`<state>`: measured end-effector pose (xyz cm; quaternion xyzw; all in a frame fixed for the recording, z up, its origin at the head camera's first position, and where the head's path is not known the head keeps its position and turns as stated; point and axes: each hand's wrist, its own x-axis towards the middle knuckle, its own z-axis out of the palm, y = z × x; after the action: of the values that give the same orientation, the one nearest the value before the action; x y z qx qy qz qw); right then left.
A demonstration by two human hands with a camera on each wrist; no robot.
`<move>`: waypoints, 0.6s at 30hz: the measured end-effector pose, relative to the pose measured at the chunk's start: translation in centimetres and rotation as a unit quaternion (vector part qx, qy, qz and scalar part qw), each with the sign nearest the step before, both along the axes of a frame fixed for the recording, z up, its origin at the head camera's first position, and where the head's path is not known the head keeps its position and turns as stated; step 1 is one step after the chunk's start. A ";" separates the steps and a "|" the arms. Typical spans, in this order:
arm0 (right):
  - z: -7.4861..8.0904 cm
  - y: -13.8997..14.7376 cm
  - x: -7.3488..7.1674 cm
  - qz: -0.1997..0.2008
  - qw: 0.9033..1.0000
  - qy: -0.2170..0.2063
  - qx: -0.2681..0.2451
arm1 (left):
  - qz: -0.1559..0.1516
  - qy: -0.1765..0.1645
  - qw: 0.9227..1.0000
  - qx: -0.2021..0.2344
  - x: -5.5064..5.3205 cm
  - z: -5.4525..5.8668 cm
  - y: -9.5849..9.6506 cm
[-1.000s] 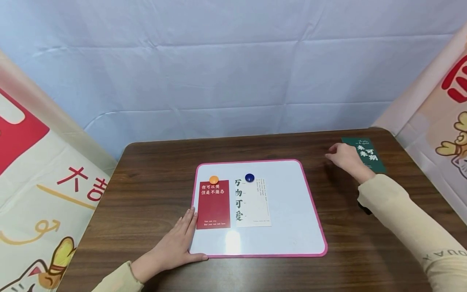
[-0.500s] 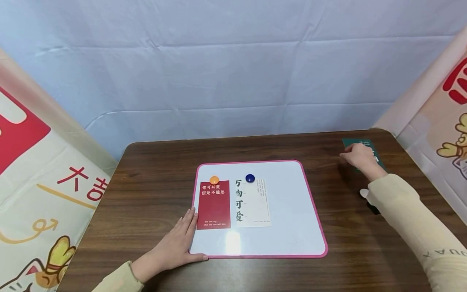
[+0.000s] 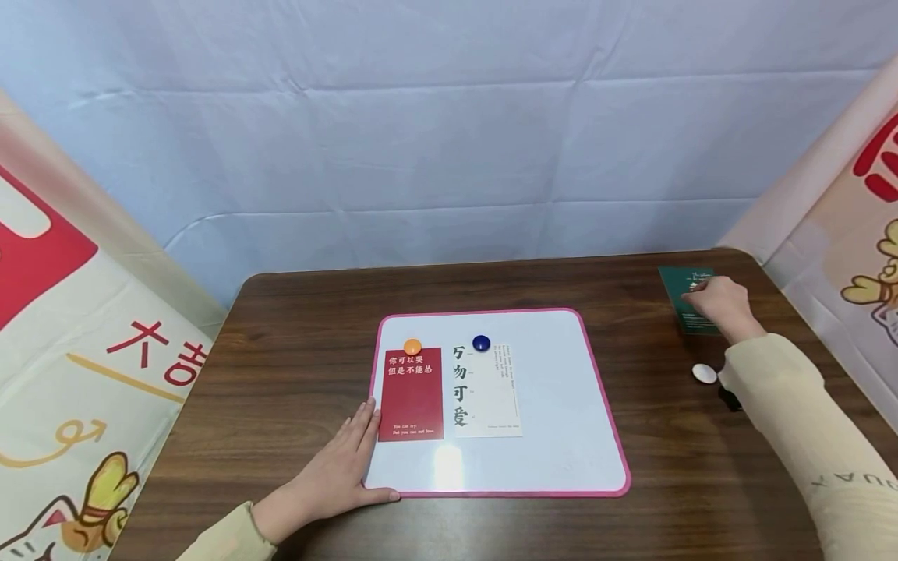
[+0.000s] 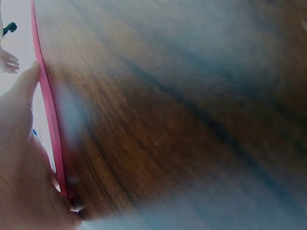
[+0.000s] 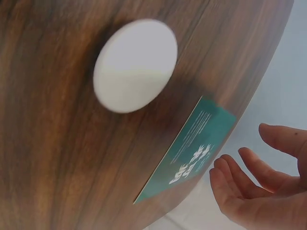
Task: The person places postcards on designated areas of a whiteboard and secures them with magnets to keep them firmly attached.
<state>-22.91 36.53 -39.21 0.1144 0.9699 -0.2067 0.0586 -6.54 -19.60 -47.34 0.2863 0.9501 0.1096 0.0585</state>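
My left hand [image 3: 339, 467] lies along the left edge of a whiteboard [image 3: 561, 405] with a pink frame. Its fingers are straight, and the thumb touches the bottom rim. In the left wrist view that hand [image 4: 21, 139] rests at the pink edge. My right hand [image 3: 722, 305] hovers over the right part of a green card [image 3: 679, 284] at the table's far right. In the right wrist view the right hand [image 5: 264, 182] has loosely bent fingers, its thumb apart, nothing between them. A white round magnet [image 3: 705, 374] lies nearer than the card.
On the whiteboard, a red card [image 3: 412, 401] sits under an orange magnet [image 3: 412, 347], and a white card [image 3: 494, 397] under a blue magnet [image 3: 481, 343]. A black object [image 3: 730, 399] shows partly beside the right sleeve. The dark wooden table [image 3: 302, 335] ends at a pale cloth backdrop.
My right hand has moved right across the green card, uncovering its left part. The white magnet has come into view from behind the sleeve. The left hand has stayed in place.
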 end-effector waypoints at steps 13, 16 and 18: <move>-0.6 2.0 0.1 -0.053 0.999 0.000 0.004 | 0.007 -0.018 1.000 -0.016 0.1 0.0 -0.2; -0.9 2.6 0.0 -0.062 0.998 0.000 0.011 | 0.007 -0.019 1.000 -0.015 0.1 0.0 -0.2; -1.1 2.9 0.0 -0.068 0.998 -0.005 0.016 | 0.008 -0.019 1.000 -0.016 0.1 0.0 -0.2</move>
<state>-22.93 39.45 -40.28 0.1822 0.9628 -0.1937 0.0476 -6.40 -19.80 -47.38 0.2760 0.9525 0.1006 0.0802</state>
